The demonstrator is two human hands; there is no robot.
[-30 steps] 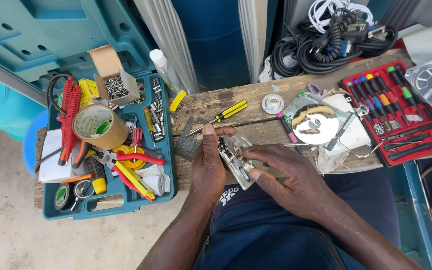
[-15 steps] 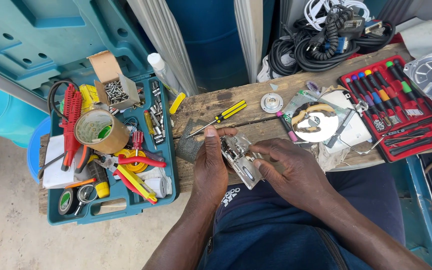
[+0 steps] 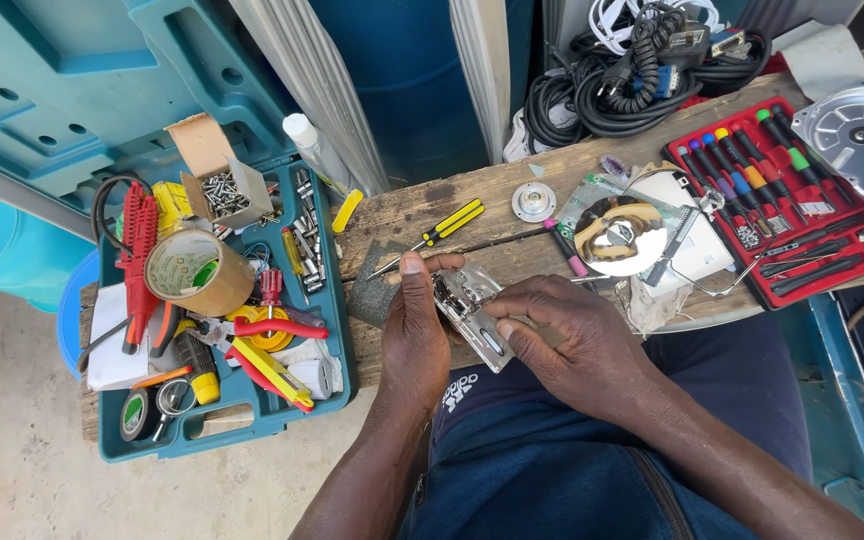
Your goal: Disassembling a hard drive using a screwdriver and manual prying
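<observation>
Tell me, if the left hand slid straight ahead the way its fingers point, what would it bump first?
Probably the yellow-and-black screwdriver lying just beyond the left hand on the wooden bench, though depth is unclear.

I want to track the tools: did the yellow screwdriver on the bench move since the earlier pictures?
No. The yellow screwdriver lies between the toolbox and the round metal disc, as before.
</observation>
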